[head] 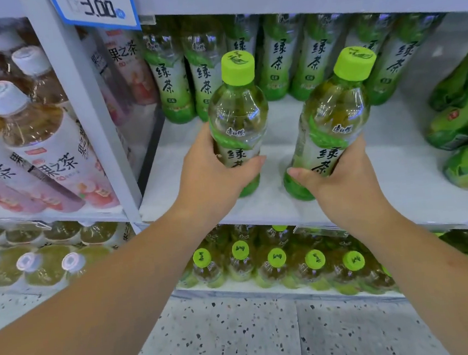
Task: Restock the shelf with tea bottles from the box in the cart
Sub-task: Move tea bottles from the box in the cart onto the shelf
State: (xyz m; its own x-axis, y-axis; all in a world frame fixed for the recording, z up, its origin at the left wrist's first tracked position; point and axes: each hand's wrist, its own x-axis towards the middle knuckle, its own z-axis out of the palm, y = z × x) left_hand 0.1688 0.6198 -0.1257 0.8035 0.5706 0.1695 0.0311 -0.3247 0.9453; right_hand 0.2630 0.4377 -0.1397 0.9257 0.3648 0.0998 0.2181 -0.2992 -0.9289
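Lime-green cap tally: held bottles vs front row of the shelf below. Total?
Caps on held bottles: 2, left bottle in the left hand, right bottle in the right hand.
Caps plainly shown in the lower shelf front row: 5.
Total: 7. Half-hidden or blurred ones uncounted.

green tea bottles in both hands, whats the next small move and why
Probably push both back and stand them against the back row. The left hand grips the left bottle and the right hand the right bottle, both held near the front of the shelf, with bare shelf behind them.
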